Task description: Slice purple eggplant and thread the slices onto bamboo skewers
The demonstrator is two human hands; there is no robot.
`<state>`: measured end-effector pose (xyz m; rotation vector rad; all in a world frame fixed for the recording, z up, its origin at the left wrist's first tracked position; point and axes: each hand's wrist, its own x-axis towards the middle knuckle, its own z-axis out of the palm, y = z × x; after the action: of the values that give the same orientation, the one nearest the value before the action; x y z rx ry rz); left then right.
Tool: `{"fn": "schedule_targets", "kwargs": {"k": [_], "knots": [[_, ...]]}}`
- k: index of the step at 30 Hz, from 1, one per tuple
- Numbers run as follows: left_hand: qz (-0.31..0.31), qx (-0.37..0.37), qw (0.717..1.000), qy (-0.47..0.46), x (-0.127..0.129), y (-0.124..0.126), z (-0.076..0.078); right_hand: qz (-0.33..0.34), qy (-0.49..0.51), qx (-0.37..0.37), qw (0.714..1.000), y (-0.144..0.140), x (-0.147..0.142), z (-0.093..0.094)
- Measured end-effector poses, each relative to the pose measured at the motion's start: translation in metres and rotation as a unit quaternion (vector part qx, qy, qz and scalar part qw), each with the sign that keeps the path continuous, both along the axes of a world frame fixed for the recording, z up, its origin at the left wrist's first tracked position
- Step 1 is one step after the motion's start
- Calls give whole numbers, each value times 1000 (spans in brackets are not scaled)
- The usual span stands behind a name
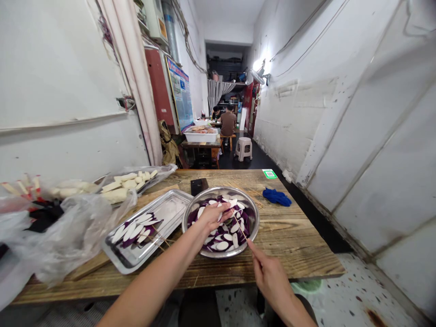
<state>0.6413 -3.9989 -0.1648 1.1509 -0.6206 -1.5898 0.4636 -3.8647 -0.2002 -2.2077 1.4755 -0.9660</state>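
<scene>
A round steel bowl (255,232) full of purple-skinned eggplant slices (222,245) stands near the table's front edge. Over the slices, my left hand (216,215) is closed on an eggplant slice (233,202) at its fingertips. My right hand (269,268), at the bowl's front right rim, grips the lower end of a thin wooden skewer (240,227). The skewer slants up and left to my left fingertips; where its tip ends is hard to make out. Left of the bowl, a steel tray (174,202) holds skewered eggplant slices (136,229), their sticks pointing right.
Loose skewers (250,193) and a blue cloth (276,196) lie beyond the bowl on the wooden table (293,236). A dark flat block (199,186) sits behind it. Plastic bags (75,231) and pale cut pieces (127,184) crowd the left. People (228,121) sit farther back.
</scene>
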Motion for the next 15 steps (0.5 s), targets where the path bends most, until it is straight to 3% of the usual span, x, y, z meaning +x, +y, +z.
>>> {"fn": "schedule_targets", "kwargs": {"k": [15], "knots": [[-42, 17, 999, 13, 0, 5, 5, -5, 13, 17, 1000, 0, 2, 4]]}}
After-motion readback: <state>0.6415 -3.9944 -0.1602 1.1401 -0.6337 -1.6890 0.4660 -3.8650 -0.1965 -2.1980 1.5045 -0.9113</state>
